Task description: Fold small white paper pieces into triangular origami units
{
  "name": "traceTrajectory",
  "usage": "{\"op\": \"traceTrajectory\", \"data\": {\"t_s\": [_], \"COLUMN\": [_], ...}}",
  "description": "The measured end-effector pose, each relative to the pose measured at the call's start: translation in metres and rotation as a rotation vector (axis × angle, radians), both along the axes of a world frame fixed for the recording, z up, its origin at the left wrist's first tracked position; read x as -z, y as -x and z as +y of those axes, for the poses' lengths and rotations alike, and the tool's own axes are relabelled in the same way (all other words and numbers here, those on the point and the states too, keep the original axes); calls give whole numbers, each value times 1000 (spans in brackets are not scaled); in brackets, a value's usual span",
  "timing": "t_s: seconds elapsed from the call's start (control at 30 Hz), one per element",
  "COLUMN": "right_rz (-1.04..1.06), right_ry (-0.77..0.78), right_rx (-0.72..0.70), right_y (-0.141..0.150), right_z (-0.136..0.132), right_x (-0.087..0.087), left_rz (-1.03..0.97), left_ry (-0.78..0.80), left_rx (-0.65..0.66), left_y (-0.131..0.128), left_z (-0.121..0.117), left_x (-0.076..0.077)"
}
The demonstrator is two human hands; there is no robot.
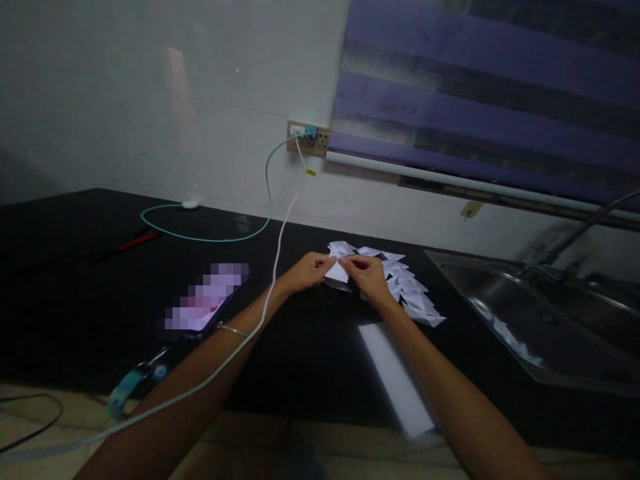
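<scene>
Between my two hands is a piece of folded white paper (338,272), held just above the dark countertop. My left hand (309,270) pinches its left side with thumb and fingers. From the right, my right hand (369,277) grips the same piece, its thumb close to the left one. Several folded white paper pieces (413,293) with pointed ends lie in overlapping rows beside and behind my right hand. A flat white paper strip (395,380) rests under my right forearm, near the counter's front edge.
A lit phone (207,300) with a teal strap (123,393) lies left of my left forearm. A white cable (277,250) runs from the wall socket (320,141) across that arm. A teal cable (215,240) curves behind. The metal sink (500,287) is at right.
</scene>
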State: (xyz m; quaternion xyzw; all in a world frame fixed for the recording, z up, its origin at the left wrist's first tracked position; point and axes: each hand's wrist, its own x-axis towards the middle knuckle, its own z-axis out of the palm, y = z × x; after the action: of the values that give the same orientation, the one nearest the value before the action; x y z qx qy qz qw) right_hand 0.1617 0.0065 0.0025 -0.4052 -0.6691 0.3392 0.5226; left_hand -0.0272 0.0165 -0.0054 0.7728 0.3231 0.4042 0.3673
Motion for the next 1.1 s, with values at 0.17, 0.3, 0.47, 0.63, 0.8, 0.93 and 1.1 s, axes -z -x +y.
{"op": "traceTrajectory", "data": {"t_s": [0.17, 0.3, 0.47, 0.63, 0.8, 0.93, 1.1], "right_rz": [34, -39, -53, -44, -150, -267, -288], "right_ry": [24, -2, 43, 51, -15, -207, -220], "right_rx": [-86, -124, -123, -154, -170, 49, 99], "right_y": [0, -2, -1, -1, 0, 6, 21], "right_z": [0, 0, -2, -3, -6, -13, -21], "right_x": [0, -1, 1, 3, 1, -1, -2], "left_rz": [-39, -89, -127, -155, -153, -42, 49], "left_ry": [45, 128, 33, 119, 92, -108, -254], "left_rx": [-6, -24, -38, 6, 4, -143, -343], "left_y": [1, 1, 2, 1, 1, 0, -3], "left_z": [-2, -4, 1, 3, 5, 6, 4], "left_x": [-4, -9, -7, -6, -6, -4, -3]}}
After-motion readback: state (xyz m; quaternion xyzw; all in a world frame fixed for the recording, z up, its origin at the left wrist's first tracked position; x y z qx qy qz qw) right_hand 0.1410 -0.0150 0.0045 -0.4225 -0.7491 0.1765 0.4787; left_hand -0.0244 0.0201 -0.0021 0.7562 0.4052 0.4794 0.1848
